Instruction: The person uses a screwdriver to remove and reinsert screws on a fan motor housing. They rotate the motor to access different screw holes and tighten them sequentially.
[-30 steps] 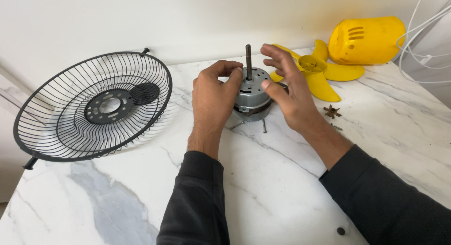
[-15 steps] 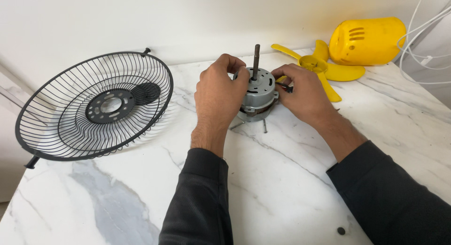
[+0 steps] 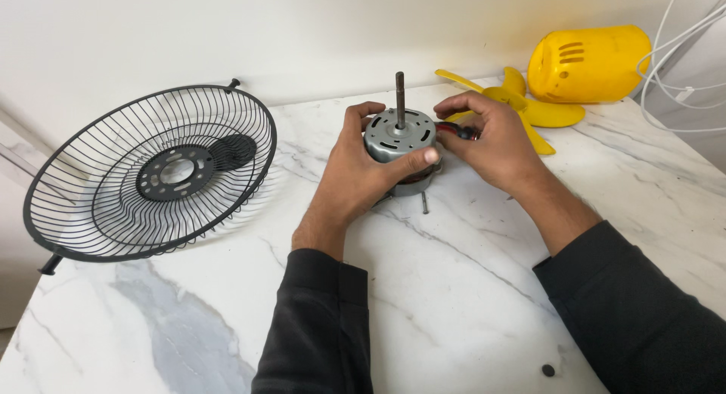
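- On the white marble table, a grey fan motor is standing upright near the middle, its dark shaft pointing straight up.
- The left hand is wrapping around the motor's near side, thumb pressing on the front of the casing and fingers curling over its far edge, so it is grasping the motor.
- The right hand is reaching in from the other side, its fingertips pinching at the red and black wires just beside the casing; how firmly it is gripping them is hard to tell.
- A small screw is lying on the table just in front of the motor.
- As for progress, the fan is looking well taken apart: the black wire guard is sitting off to the left, well apart from the motor.
- The yellow blade and the yellow housing are lying behind the right hand, near the wall.
- What seems to be left, judging from this view, is work on the bare motor itself and its wiring.
- A small dark piece is resting near the table's front edge.
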